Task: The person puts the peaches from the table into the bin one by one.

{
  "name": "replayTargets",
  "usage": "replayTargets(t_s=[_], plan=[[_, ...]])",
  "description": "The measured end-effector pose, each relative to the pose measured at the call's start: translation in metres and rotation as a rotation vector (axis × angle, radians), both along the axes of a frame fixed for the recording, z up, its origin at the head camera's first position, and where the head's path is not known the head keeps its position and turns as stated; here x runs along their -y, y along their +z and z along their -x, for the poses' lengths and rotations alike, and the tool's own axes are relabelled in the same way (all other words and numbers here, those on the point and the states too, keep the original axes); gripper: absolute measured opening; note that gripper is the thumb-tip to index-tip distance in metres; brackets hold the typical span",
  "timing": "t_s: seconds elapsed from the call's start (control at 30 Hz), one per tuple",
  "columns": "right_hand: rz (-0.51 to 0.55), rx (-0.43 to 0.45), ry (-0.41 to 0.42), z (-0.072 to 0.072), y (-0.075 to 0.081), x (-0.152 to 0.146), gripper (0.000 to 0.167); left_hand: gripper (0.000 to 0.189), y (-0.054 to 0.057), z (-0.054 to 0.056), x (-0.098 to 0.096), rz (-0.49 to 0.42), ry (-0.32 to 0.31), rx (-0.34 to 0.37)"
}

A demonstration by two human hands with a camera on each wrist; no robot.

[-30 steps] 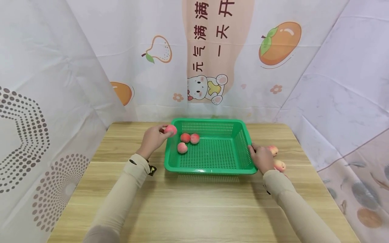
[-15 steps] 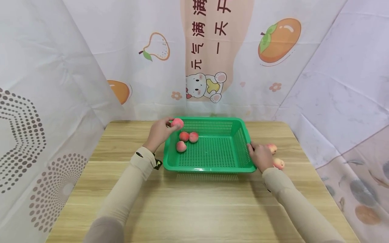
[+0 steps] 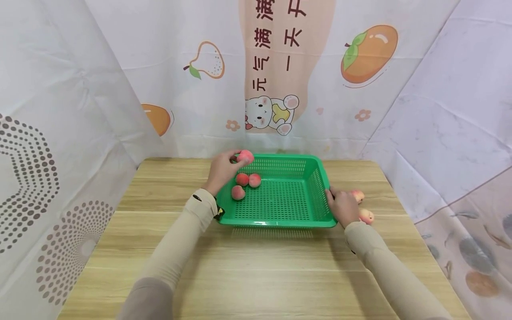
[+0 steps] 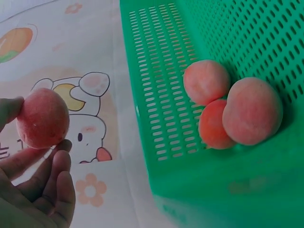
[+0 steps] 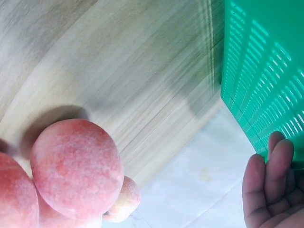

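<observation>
A pinkish-red peach (image 3: pixel 246 157) is pinched between the thumb and fingers of my left hand (image 3: pixel 222 171), above the far left part of a green plastic basket (image 3: pixel 276 223). The left wrist view shows this held peach (image 4: pixel 43 118) apart from the basket wall (image 4: pixel 142 95). Three peaches (image 3: pixel 238 193) lie together on the basket floor at its left end. At the opposite end, my right hand (image 3: pixel 344 206) grips the right rim, thumb on the rim and fingers (image 5: pixel 278 161) against the outer wall.
Several peaches (image 5: pixel 78 168) lie on the wooden table (image 3: pixel 256 275) right of the basket, partly hidden by the right hand and forearm in the head view. A printed curtain (image 3: pixel 216 106) hangs behind the table's far edge, with further cloth at both sides.
My left hand has carried the peach rightward and slightly up, from the basket's left rim to over its far left inside. The right hand keeps its grip, and the basket stays about where it was.
</observation>
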State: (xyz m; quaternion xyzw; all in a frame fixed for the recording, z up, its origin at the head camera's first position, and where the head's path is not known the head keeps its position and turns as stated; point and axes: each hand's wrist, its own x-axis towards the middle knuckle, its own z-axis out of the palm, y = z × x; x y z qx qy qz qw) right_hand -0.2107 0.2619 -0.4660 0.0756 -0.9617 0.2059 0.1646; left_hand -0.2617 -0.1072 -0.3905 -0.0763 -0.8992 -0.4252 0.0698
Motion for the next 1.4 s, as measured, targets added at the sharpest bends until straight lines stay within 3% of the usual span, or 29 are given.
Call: replayTargets(t_s=[0.17,0.33,0.67,0.83,0.97,1.2,1.4], plan=[[-0.002,-0.001,-0.008,0.000,-0.001,-0.001,0.029,0.046,-0.008,0.004,-0.007,-0.023,-0.049,0.005],[-0.001,-0.011,-0.001,0.000,-0.002,-0.002,0.029,0.040,-0.011,0.007,-0.015,-0.038,-0.057,0.048],[-0.007,0.010,-0.012,0.001,-0.001,-0.002,0.035,0.042,-0.013,0.012,-0.027,0.140,-0.075,0.186],[-0.014,0.029,-0.007,0.001,-0.001,-0.001,0.037,0.038,-0.023,0.015,-0.031,0.158,-0.080,0.280],[-0.021,0.032,-0.009,0.001,-0.002,-0.001,0.037,0.036,-0.032,0.017,-0.035,0.235,-0.093,0.310],[-0.016,0.032,-0.017,0.000,-0.003,-0.001,0.034,0.034,-0.041,0.016,-0.040,0.319,-0.179,0.408],[-0.013,0.015,-0.017,0.000,-0.002,-0.001,0.033,0.032,-0.053,0.018,-0.043,0.426,-0.225,0.420]])
